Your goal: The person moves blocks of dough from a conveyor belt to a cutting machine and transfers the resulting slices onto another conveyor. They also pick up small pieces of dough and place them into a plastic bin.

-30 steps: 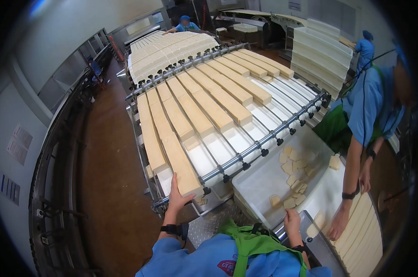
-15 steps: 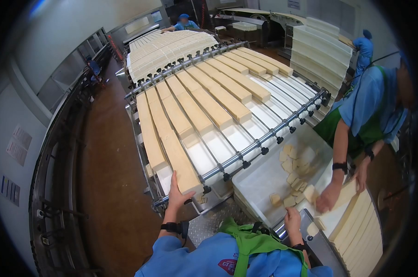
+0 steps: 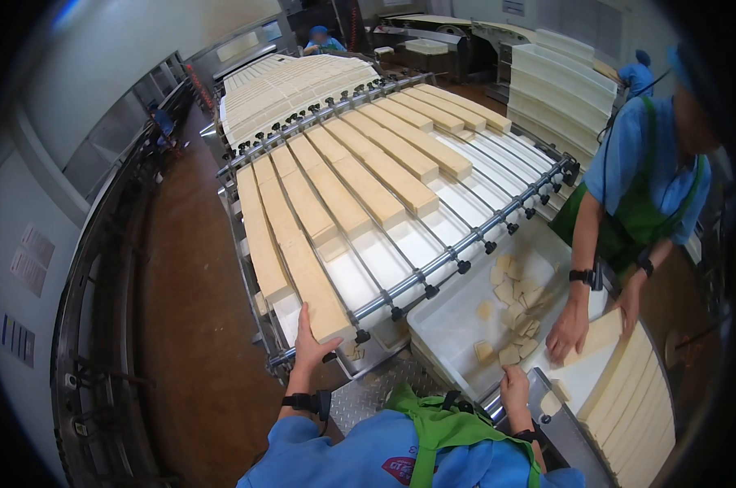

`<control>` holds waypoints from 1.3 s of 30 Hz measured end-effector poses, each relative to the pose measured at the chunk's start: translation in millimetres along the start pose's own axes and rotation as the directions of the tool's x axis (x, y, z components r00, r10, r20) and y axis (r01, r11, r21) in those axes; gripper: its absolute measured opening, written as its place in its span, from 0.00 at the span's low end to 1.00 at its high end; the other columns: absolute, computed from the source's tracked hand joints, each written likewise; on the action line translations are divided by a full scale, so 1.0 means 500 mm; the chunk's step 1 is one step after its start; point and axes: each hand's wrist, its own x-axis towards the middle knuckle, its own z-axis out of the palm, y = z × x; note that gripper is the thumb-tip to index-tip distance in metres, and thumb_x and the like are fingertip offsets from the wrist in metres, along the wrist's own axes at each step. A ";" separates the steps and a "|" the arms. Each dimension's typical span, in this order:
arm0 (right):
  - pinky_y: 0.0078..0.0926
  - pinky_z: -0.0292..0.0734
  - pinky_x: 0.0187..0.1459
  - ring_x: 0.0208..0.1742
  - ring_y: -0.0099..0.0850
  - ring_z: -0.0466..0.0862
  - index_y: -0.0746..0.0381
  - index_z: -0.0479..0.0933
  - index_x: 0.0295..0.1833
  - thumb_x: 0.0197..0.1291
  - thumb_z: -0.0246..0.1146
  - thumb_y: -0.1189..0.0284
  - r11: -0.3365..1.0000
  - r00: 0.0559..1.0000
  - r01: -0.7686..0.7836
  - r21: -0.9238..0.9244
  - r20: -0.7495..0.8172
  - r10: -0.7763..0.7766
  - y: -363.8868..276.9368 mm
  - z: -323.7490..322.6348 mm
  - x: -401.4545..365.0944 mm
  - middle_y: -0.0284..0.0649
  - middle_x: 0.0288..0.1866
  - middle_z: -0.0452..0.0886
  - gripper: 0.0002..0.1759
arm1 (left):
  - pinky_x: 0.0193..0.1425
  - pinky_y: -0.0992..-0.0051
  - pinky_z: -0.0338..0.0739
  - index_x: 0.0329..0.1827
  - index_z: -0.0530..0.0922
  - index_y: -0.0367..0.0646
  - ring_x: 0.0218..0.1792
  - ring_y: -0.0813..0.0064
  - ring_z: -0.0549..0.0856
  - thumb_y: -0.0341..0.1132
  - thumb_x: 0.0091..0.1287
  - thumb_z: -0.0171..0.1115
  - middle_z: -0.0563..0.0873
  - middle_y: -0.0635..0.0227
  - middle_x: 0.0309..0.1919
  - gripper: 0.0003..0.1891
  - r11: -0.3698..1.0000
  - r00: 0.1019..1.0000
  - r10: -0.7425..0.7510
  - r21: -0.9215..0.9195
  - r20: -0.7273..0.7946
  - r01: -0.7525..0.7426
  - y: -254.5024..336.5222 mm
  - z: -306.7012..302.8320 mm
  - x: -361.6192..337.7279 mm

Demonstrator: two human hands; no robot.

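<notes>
My left hand (image 3: 309, 350) is at the near end of a long pale block (image 3: 309, 281), which looks like tofu or dough. Its fingers lie along the block's left side, and the thumb points right across the end face. Closed, with curled fingers, my right hand (image 3: 514, 389) is beside the near edge of a white bin (image 3: 433, 325); what it grips, if anything, is hidden. Loose pale offcuts (image 3: 510, 352) lie in that bin. More long blocks (image 3: 368, 191) rest in rows between thin metal rods on the white conveyor (image 3: 360, 264).
A metal crossbar (image 3: 457, 254) with black knobs spans the conveyor's near end. To the right, a co-worker's hands (image 3: 569, 333) handle a strip above a tray of pale strips (image 3: 628, 398). Stacked white trays (image 3: 555, 98) stand behind. Brown floor (image 3: 185, 325) runs along the left.
The co-worker on the right has shifted, with one hand moving up and left along the strip. A blurred offcut now shows over the bin. My hands stay in place.
</notes>
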 end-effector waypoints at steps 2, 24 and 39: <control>0.39 0.72 0.40 0.36 0.47 0.76 0.66 0.76 0.36 0.44 0.55 0.83 1.000 1.000 0.000 0.004 -0.002 0.000 -0.003 -0.001 0.001 0.49 0.31 0.76 0.10 | 0.62 0.71 0.64 0.70 0.44 0.41 0.59 0.62 0.70 0.34 0.37 0.73 0.67 0.53 0.59 0.57 1.000 1.000 -0.011 -0.015 0.002 0.011 -0.001 0.001 0.001; 0.39 0.72 0.40 0.37 0.47 0.76 0.66 0.76 0.36 0.45 0.56 0.83 1.000 1.000 0.021 -0.003 -0.015 -0.021 0.008 0.005 -0.003 0.48 0.32 0.76 0.10 | 0.62 0.70 0.63 0.70 0.46 0.40 0.59 0.62 0.69 0.35 0.38 0.73 0.67 0.53 0.59 0.55 0.999 1.000 0.008 -0.050 -0.029 -0.009 -0.002 0.005 0.005; 0.39 0.72 0.40 0.36 0.47 0.76 0.65 0.76 0.35 0.44 0.56 0.83 1.000 1.000 0.018 -0.019 -0.013 -0.018 0.009 0.008 -0.002 0.49 0.32 0.77 0.10 | 0.65 0.68 0.61 0.68 0.50 0.38 0.63 0.58 0.65 0.39 0.39 0.74 0.63 0.52 0.62 0.53 0.997 0.999 -0.021 -0.082 -0.045 0.017 -0.009 0.009 0.008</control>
